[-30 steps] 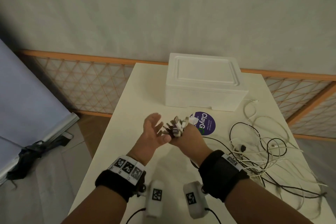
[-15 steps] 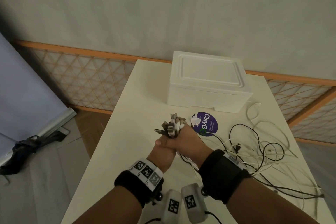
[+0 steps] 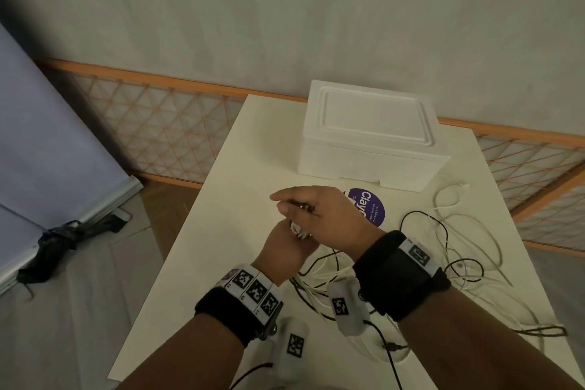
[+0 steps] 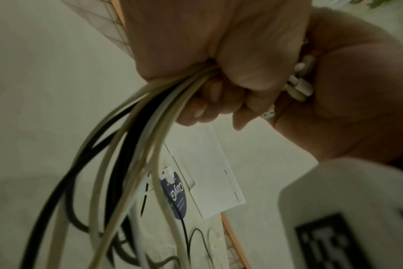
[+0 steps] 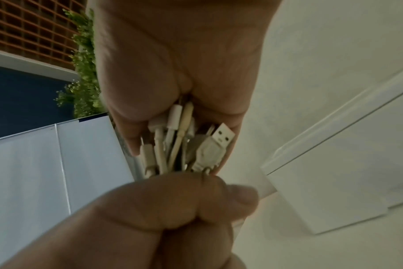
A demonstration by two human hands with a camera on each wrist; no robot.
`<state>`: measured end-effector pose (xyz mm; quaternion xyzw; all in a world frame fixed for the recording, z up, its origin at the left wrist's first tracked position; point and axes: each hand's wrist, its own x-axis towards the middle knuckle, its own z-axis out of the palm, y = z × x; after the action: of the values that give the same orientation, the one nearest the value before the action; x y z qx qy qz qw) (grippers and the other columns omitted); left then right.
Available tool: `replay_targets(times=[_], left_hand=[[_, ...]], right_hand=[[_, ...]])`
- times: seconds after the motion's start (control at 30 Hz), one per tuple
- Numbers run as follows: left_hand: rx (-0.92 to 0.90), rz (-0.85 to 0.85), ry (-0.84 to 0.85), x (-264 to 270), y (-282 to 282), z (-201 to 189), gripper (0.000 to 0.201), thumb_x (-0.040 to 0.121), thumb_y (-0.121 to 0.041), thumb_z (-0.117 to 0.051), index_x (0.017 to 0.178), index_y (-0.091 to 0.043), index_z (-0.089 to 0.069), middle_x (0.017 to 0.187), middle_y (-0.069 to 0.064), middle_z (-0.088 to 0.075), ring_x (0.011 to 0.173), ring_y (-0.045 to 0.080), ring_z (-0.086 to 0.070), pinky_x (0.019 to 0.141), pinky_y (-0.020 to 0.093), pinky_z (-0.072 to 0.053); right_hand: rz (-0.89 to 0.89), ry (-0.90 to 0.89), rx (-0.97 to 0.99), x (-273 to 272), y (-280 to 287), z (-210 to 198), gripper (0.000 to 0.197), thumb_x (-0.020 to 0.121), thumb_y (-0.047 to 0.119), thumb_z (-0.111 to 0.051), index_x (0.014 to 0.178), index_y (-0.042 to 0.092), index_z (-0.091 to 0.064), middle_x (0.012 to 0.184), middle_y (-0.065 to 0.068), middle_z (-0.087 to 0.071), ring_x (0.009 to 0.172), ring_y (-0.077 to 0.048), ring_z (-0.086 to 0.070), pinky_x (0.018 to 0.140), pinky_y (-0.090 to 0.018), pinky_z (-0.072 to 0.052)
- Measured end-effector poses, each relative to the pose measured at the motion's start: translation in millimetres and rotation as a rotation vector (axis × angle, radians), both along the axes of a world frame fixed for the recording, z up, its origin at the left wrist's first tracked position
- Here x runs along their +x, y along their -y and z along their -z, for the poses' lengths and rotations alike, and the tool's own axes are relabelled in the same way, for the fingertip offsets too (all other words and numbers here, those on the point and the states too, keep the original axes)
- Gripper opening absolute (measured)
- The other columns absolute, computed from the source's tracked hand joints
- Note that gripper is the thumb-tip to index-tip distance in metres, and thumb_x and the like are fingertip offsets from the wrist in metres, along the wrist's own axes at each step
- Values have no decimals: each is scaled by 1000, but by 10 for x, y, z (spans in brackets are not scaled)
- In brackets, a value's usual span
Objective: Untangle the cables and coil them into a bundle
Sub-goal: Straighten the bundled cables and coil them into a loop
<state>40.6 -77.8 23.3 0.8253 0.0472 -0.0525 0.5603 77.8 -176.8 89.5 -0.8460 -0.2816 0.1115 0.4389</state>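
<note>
My left hand [image 3: 285, 250] is a fist round a bundle of white and black cables [image 4: 150, 131] just below their plugs. The strands hang from it to the table. The plug ends [image 5: 219, 143], USB ones among them, stick up out of the fist. My right hand [image 3: 319, 209] lies palm down over them, fingers stretched to the left, and the plugs touch its palm [image 5: 196, 72]. In the head view only a few white plugs [image 3: 297, 228] show between the hands. The rest of the cables [image 3: 459, 250] lie in loose tangled loops on the table to the right.
A white foam box [image 3: 370, 133] stands at the back of the white table [image 3: 240, 193], with a round purple sticker [image 3: 372, 211] in front of it. The table's left edge is close to my left arm. A lattice fence [image 3: 164, 124] runs behind; a grey board [image 3: 47, 143] leans at left.
A second ago my right hand held the plug ends and my left was open beside it. My left hand has since closed round the bundle, and my right has let go and flattened over the plugs.
</note>
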Motion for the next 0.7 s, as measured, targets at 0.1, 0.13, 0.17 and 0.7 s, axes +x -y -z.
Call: replay_targets(times=[0.1, 0.13, 0.17, 0.7], left_hand=[[-128, 14, -91, -42, -80, -86, 24, 81, 3, -58, 66, -16, -57, 45, -8, -55, 49, 11, -53, 52, 22, -43], [-110, 27, -93, -38, -94, -107, 25, 80, 5, -56, 64, -14, -56, 46, -7, -55, 47, 10, -53, 51, 24, -43], [-93, 30, -80, -24, -104, -122, 28, 81, 5, -53, 61, -15, -53, 47, -6, -54, 46, 7, -53, 51, 24, -43], [-280, 28, 24, -71, -164, -133, 23, 79, 6, -67, 79, -17, -66, 69, -8, -70, 72, 3, -67, 66, 24, -52]], right_hand=[[1, 85, -61, -1, -6, 25, 21, 93, 23, -58, 110, 19, -70, 108, 7, -70, 99, -4, -62, 91, -28, -47], [-9, 133, -75, -15, -10, 41, 20, 93, 21, -58, 108, 16, -71, 105, 4, -71, 97, -6, -62, 89, -29, -47], [-17, 206, -84, -31, -17, 66, 20, 93, 22, -58, 105, 14, -72, 103, 1, -72, 97, -9, -62, 88, -29, -47], [-44, -201, 178, -75, 9, 12, 100, 68, 92, -19, 143, 29, -38, 150, 15, -34, 134, 11, -26, 106, -6, -18]])
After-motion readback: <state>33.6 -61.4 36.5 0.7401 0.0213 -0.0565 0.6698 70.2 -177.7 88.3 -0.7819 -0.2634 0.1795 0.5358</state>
